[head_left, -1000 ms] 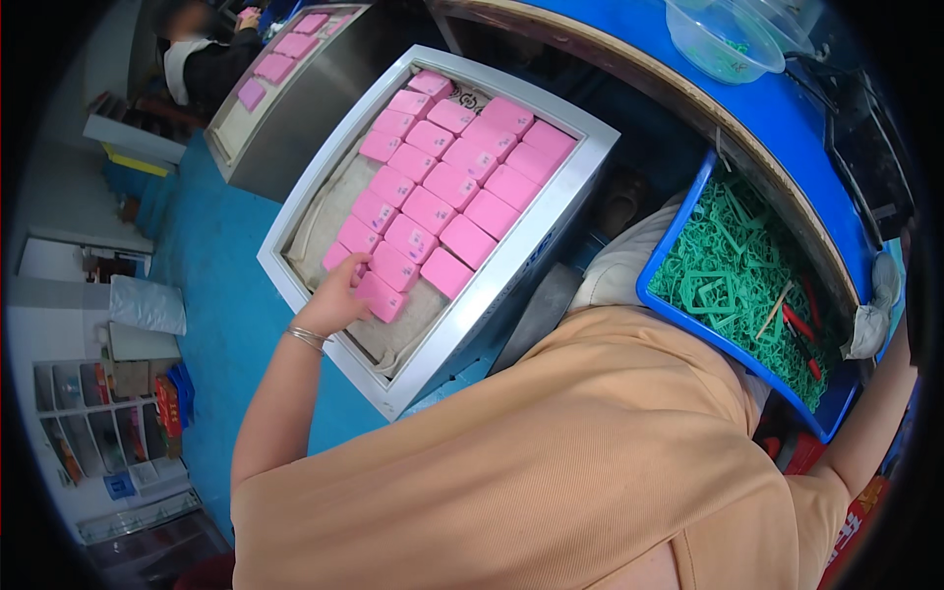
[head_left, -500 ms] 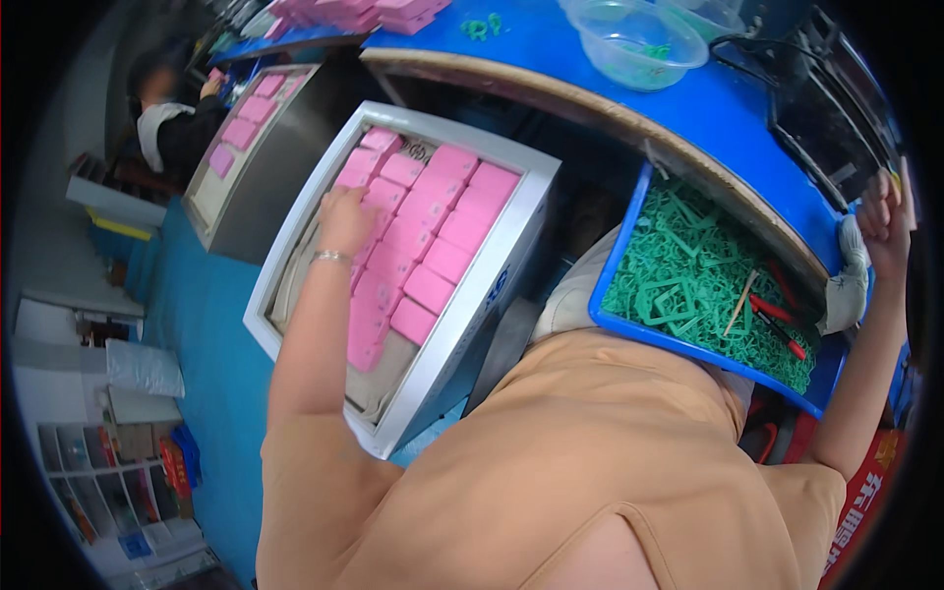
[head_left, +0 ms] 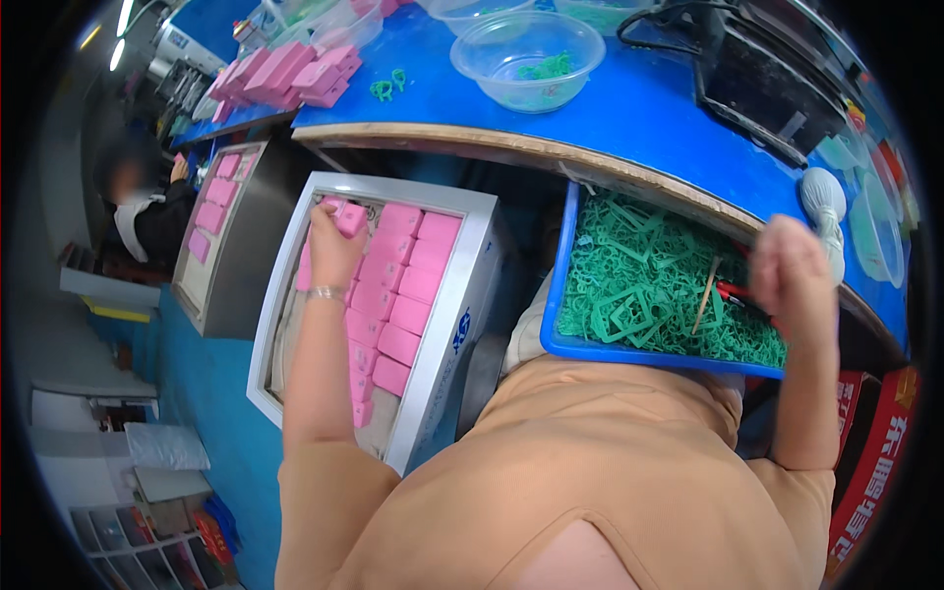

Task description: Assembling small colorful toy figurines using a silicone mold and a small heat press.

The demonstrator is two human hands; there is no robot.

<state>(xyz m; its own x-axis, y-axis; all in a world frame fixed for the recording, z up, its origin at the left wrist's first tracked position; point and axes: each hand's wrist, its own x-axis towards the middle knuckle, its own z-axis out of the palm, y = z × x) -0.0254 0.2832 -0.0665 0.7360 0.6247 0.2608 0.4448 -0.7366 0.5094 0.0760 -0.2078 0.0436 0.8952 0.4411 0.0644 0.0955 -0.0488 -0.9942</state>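
My left hand (head_left: 332, 248) is closed around a pink block (head_left: 350, 217) at the far end of a white-framed box (head_left: 441, 324). The block sits tilted compared with the rows of pink blocks (head_left: 401, 279) laid on the box's pale cloth lining. My right hand (head_left: 790, 270) is raised at the right, over the edge of a blue tray (head_left: 553, 339). Motion smears its fingers, so whether it holds anything is hidden. Green plastic scraps (head_left: 639, 275) fill the tray, with a thin wooden stick (head_left: 705, 295) and red-handled tool (head_left: 733, 292) on top.
A blue worktable (head_left: 413, 103) spans the far side, bearing a clear plastic bowl (head_left: 528, 69), stacked pink blocks (head_left: 285, 74), a black machine (head_left: 757, 88) and a white-wrapped bundle (head_left: 824, 202). Another box (head_left: 221, 236) of pink blocks stands left, near a seated person (head_left: 147, 221).
My left hand has closed on a pink block at the box's far end. From the far right, my right hand has come inward and down toward the tray. The whole view has shifted.
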